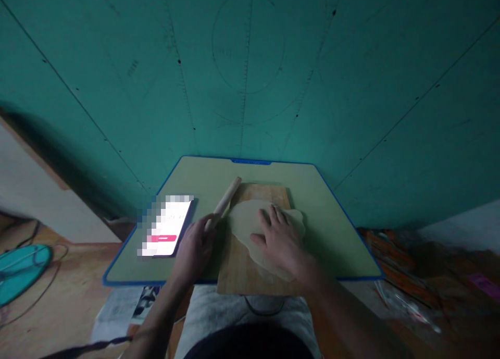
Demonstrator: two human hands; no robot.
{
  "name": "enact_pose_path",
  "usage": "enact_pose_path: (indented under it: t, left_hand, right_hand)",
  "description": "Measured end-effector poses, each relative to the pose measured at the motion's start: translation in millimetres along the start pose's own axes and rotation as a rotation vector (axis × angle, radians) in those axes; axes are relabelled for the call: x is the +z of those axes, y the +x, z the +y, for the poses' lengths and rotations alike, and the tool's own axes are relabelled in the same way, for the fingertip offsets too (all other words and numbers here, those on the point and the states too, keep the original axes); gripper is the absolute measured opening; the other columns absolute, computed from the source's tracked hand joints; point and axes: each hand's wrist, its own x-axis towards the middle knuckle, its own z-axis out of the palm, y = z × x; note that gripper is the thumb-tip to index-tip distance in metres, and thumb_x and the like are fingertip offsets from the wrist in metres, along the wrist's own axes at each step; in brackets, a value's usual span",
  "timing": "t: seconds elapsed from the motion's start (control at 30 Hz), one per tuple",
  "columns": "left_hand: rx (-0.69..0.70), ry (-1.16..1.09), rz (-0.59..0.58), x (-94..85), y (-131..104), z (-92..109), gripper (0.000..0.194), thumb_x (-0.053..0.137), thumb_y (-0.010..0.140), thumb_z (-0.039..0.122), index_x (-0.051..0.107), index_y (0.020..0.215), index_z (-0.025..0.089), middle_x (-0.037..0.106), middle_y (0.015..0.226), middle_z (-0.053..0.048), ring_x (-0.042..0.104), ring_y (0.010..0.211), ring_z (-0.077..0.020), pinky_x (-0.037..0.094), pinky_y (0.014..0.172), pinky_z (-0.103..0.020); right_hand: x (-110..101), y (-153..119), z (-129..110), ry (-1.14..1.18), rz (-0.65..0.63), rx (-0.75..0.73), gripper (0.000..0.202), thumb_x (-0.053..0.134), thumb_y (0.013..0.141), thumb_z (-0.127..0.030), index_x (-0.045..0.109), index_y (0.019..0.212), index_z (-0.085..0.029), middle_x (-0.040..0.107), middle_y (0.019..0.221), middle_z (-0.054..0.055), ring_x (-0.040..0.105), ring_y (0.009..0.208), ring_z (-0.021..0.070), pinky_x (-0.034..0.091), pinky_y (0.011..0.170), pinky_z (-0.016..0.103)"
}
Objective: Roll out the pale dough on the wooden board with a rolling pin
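A flat, uneven sheet of pale dough (244, 221) lies on a wooden board (236, 270), its right edge reaching past the board's side. My right hand (279, 236) rests on the dough with its fingers spread and holds nothing. To the left of the board, my left hand (196, 247) is wrapped round the near end of a wooden rolling pin (228, 197). The pin slants up and to the right, its far end beside the board's upper left corner.
The board lies on a pale green table (328, 208) with a blue edge. A tablet (172, 226) with a lit screen lies left of my left hand. Behind the table stands a green wall (250, 103). Cluttered items are on the floor at the right.
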Motion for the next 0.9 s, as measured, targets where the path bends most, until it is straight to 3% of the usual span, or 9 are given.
enact_pose_path:
  t: [0.1, 0.17, 0.27, 0.33, 0.43, 0.57, 0.77, 0.83, 0.9]
  left_hand:
    - [0.017, -0.009, -0.01, -0.7, 0, 1, 0.04, 0.047, 0.092, 0.036, 0.065, 0.123, 0.017, 0.075, 0.109, -0.014, 0.071, 0.101, -0.03, 0.058, 0.082, -0.042]
    - [0.023, -0.015, -0.012, -0.7, 0, 0, 0.039, 0.046, 0.093, 0.037, 0.065, 0.122, 0.017, 0.075, 0.11, -0.014, 0.07, 0.102, -0.0301, 0.058, 0.084, -0.042]
    - [0.021, -0.013, -0.013, 0.3, 0, -1, 0.039, 0.047, 0.093, 0.037, 0.064, 0.122, 0.018, 0.075, 0.11, -0.014, 0.07, 0.102, -0.0299, 0.058, 0.084, -0.042]
    - [0.018, -0.005, -0.012, 0.8, -1, -2, 0.039, 0.048, 0.092, 0.036, 0.064, 0.123, 0.017, 0.074, 0.109, -0.014, 0.07, 0.101, -0.0299, 0.058, 0.083, -0.042]
    - [0.013, 0.007, -0.02, 0.5, -1, -2, 0.041, 0.047, 0.092, 0.035, 0.064, 0.124, 0.017, 0.074, 0.109, -0.015, 0.071, 0.099, -0.0303, 0.058, 0.082, -0.043]
    - [0.027, 0.016, -0.022, -1.2, 0, 1, 0.04, 0.048, 0.091, 0.033, 0.064, 0.124, 0.018, 0.074, 0.11, -0.015, 0.07, 0.103, -0.0307, 0.058, 0.085, -0.043]
    - [0.041, -0.002, 0.0, 0.7, 1, 1, 0.039, 0.045, 0.093, 0.035, 0.065, 0.122, 0.018, 0.075, 0.11, -0.014, 0.07, 0.104, -0.031, 0.058, 0.086, -0.043]
    - [0.036, -0.011, 0.008, 1.6, 0, 1, 0.039, 0.045, 0.093, 0.036, 0.065, 0.122, 0.018, 0.075, 0.109, -0.014, 0.07, 0.103, -0.0307, 0.058, 0.085, -0.043]
    - [0.03, -0.012, 0.003, 1.9, 0, 1, 0.039, 0.046, 0.094, 0.036, 0.065, 0.122, 0.018, 0.075, 0.107, -0.014, 0.07, 0.1, -0.0301, 0.058, 0.083, -0.042]
  right_hand:
    - [-17, -12, -13, -0.054, -0.049, 0.08, 0.075, 0.055, 0.098, -0.059, 0.047, 0.154, -0.009, 0.049, 0.152, 0.031, 0.048, 0.141, 0.0425, 0.042, 0.109, 0.054]
    - [-24, -11, -6, -0.038, -0.059, -0.072, 0.071, 0.059, 0.095, -0.062, 0.055, 0.148, -0.014, 0.053, 0.151, 0.026, 0.048, 0.141, 0.0398, 0.039, 0.113, 0.054]
    - [-20, -2, 17, 0.024, -0.069, -0.392, 0.079, 0.065, 0.089, -0.067, 0.051, 0.152, -0.021, 0.034, 0.167, 0.017, 0.028, 0.155, 0.0332, 0.022, 0.125, 0.05]
    - [-10, 5, 30, 0.053, -0.079, -0.461, 0.084, 0.064, 0.089, -0.067, 0.042, 0.158, -0.023, 0.024, 0.171, 0.014, 0.02, 0.158, 0.0296, 0.016, 0.127, 0.048]
    - [6, 12, 34, 0.068, -0.045, -0.381, 0.081, 0.057, 0.095, -0.065, 0.036, 0.161, -0.023, 0.024, 0.171, 0.013, 0.02, 0.158, 0.0299, 0.015, 0.127, 0.05]
    - [11, 21, 17, 0.043, 0.018, -0.193, 0.076, 0.049, 0.1, -0.063, 0.036, 0.161, -0.019, 0.026, 0.17, 0.015, 0.021, 0.157, 0.034, 0.018, 0.126, 0.053]
    - [-7, 39, -17, -0.073, 0.034, 0.177, 0.088, 0.047, 0.099, -0.066, 0.038, 0.156, -0.001, 0.04, 0.156, 0.037, 0.042, 0.144, 0.047, 0.042, 0.107, 0.059]
    - [-12, 42, -15, -0.07, 0.026, 0.133, 0.085, 0.05, 0.098, -0.065, 0.044, 0.152, 0.0, 0.048, 0.149, 0.038, 0.05, 0.138, 0.0459, 0.044, 0.105, 0.057]
    - [-11, 42, -4, -0.047, 0.036, -0.041, 0.076, 0.05, 0.1, -0.061, 0.048, 0.151, -0.005, 0.049, 0.152, 0.031, 0.047, 0.142, 0.0404, 0.037, 0.114, 0.054]
